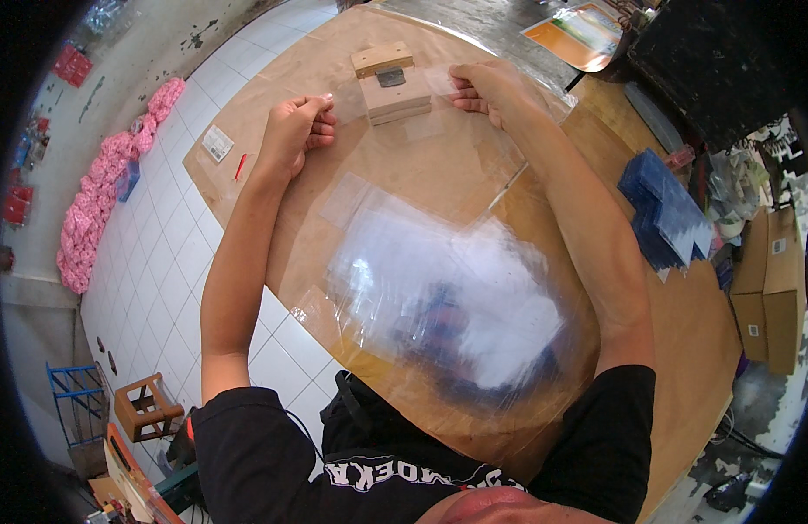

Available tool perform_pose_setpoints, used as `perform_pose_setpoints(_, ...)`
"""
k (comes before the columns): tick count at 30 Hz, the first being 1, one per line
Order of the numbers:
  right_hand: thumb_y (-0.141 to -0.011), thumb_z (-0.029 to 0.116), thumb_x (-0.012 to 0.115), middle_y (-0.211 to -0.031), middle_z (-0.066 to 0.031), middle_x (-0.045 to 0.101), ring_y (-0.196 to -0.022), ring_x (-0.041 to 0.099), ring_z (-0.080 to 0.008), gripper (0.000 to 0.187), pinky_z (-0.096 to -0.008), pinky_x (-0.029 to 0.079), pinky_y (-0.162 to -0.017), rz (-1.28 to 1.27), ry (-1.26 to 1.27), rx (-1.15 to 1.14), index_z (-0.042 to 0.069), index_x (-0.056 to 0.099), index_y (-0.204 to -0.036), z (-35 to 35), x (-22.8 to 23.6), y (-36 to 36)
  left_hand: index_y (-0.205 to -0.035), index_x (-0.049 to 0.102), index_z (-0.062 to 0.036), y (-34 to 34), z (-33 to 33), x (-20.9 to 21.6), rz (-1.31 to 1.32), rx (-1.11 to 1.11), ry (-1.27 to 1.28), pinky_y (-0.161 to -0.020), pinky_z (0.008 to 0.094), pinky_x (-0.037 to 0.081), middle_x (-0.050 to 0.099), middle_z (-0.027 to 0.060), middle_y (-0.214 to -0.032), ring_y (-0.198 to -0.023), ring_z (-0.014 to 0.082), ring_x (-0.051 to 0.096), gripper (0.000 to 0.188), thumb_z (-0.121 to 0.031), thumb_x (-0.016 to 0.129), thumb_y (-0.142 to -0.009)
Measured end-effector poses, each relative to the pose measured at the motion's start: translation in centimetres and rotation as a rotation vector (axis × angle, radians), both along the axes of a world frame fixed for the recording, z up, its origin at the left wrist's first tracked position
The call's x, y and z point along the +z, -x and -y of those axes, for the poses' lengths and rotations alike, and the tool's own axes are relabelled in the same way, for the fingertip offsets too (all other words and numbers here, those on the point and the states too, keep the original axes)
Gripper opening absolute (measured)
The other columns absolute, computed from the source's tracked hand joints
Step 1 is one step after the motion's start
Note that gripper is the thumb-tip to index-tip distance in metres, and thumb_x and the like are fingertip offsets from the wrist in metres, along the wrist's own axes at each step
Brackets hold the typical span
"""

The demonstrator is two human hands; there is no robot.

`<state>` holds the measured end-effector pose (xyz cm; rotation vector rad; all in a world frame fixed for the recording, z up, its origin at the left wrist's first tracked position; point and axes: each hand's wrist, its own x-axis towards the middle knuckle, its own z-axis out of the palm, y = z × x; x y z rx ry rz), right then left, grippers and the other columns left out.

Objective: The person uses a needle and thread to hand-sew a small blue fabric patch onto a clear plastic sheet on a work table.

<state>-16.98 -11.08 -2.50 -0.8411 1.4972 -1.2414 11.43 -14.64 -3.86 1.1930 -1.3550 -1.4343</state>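
Both my arms reach to the far part of a table covered in brown paper [308,188]. My left hand [297,133] pinches one end of a clear plastic sheet [348,99]. At the opposite end, my right hand [484,91] pinches the sheet between thumb and fingers. Stretched between them, the sheet crosses a small wooden block fixture [399,106] with a dark pad [392,79] on it. Whether the sheet is a flat piece or a bag, I cannot tell. Nearer to me lies a spread pile of shiny clear plastic sheets [448,288].
A small red stick-like thing [241,167] and a white-labelled packet [217,143] lie at the table's left edge. To the right are stacked blue plastic pieces [664,210] and cardboard boxes [765,288]. Pink bundles [103,201] and a brown stool [146,407] stand on the left floor.
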Motion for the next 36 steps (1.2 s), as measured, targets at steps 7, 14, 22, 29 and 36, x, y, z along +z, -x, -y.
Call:
perform_pose_setpoints(7, -0.089, 0.014, 0.067, -0.08, -0.007, 0.061, -0.065, 0.064, -0.0164, 0.016, -0.0257, 0.056, -0.058, 0.012, 0.009, 0.003, 0.0, 0.062, -0.086, 0.03, -0.13, 0.3, -0.089, 0.064, 0.0, 0.11, 0.06, -0.02, 0.024, 0.002, 0.006, -0.049, 0.0222, 0.051, 0.063, 0.0068, -0.075, -0.055, 0.01, 0.057, 0.024, -0.024, 0.066, -0.09)
perform_pose_setpoints(14, -0.09, 0.016, 0.065, -0.083, -0.0082, 0.062, -0.068, 0.065, -0.0171, 0.018, -0.0261, 0.056, -0.059, 0.025, -0.004, -0.011, -0.001, 0.062, -0.09, -0.04, 0.07, 0.07, -0.094, 0.063, 0.0009, -0.1, 0.11, 0.07, 0.03, 0.002, -0.019, -0.05, 0.0225, 0.052, 0.062, 0.0074, -0.076, -0.057, 0.0112, 0.058, 0.03, -0.029, 0.066, -0.09)
perform_pose_setpoints(22, -0.091, 0.017, 0.064, -0.083, -0.0082, 0.062, -0.069, 0.065, -0.0173, 0.018, -0.026, 0.056, -0.061, 0.031, -0.006, 0.0, -0.001, 0.062, -0.09, -0.04, 0.17, 0.3, -0.094, 0.063, 0.0004, -0.04, 0.13, 0.07, 0.012, -0.002, -0.022, -0.051, 0.0224, 0.052, 0.062, 0.0069, -0.076, -0.057, 0.0112, 0.058, 0.029, -0.028, 0.065, -0.091)
perform_pose_setpoints(29, -0.092, 0.016, 0.063, -0.084, -0.0086, 0.062, -0.07, 0.065, -0.0176, 0.018, -0.0264, 0.057, -0.062, 0.029, -0.004, 0.01, -0.001, 0.061, -0.09, -0.19, 0.23, 0.27, -0.094, 0.063, -0.0003, 0.01, 0.09, 0.16, 0.015, 0.008, -0.027, -0.051, 0.0227, 0.052, 0.062, 0.0064, -0.076, -0.057, 0.0107, 0.057, 0.027, -0.027, 0.064, -0.091)
perform_pose_setpoints(36, -0.091, 0.016, 0.063, -0.085, -0.0097, 0.061, -0.071, 0.065, -0.0184, 0.019, -0.0276, 0.058, -0.063, 0.033, 0.006, 0.01, -0.002, 0.061, -0.092, -0.36, 0.24, 0.24, -0.093, 0.064, -0.0004, -0.03, 0.06, 0.16, 0.014, 0.009, -0.033, -0.051, 0.0227, 0.052, 0.062, 0.0062, -0.076, -0.057, 0.0105, 0.057, 0.026, -0.026, 0.064, -0.092)
